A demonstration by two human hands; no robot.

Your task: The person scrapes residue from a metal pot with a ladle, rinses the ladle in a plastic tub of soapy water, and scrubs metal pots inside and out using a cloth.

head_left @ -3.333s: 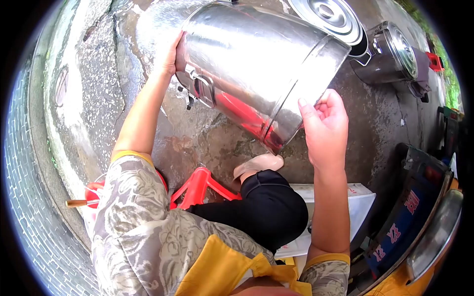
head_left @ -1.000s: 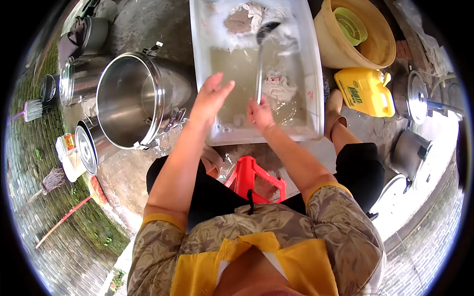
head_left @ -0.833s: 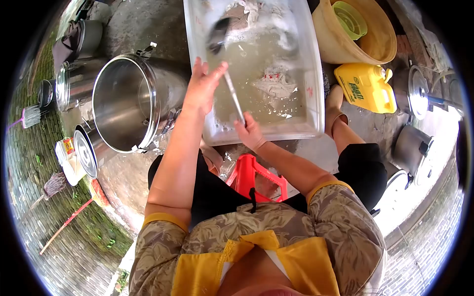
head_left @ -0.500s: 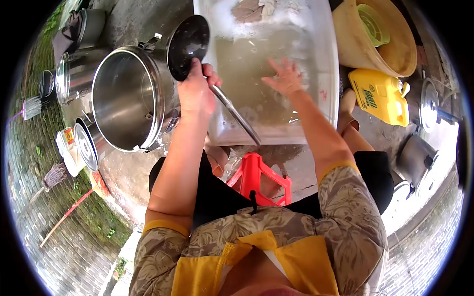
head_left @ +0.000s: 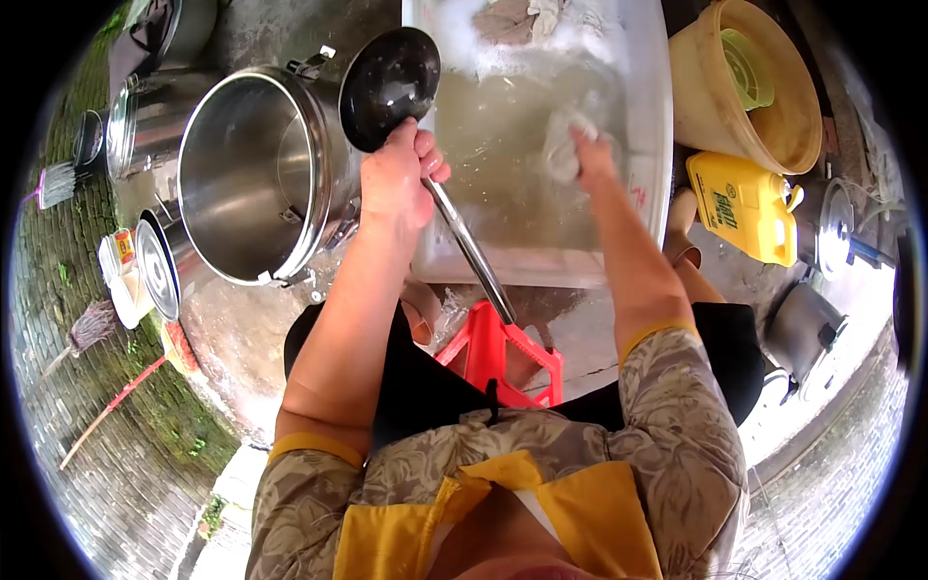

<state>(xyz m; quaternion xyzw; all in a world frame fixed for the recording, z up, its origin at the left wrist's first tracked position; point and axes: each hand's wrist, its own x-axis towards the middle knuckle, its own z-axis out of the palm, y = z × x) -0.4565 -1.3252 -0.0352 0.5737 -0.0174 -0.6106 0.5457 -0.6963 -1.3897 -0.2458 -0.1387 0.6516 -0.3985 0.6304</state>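
My left hand [head_left: 398, 174] is wrapped round the neck of a large ladle. The ladle's dark bowl [head_left: 390, 87] tilts up beyond my fingers, and its metal handle slants down toward the red stool [head_left: 493, 358]. Over the murky water of the white tub [head_left: 512, 270], my right hand [head_left: 592, 155] grips a wet whitish cloth [head_left: 564, 145], blurred by motion. More cloth [head_left: 505, 21] lies among suds at the tub's far end. Left of my left hand, a big steel pot [head_left: 246, 184] stands with its mouth toward me.
Pots with lids, a mop [head_left: 92, 326] and a brush [head_left: 57, 184] are at the left. A beige bucket [head_left: 701, 87] holding a green basket [head_left: 749, 72] and a yellow jug [head_left: 742, 206] are right of the tub. The red stool is between my legs.
The ladle has passed from my right hand to my left and come up out of the tub. My right hand, open half a second ago, has closed on the cloth.
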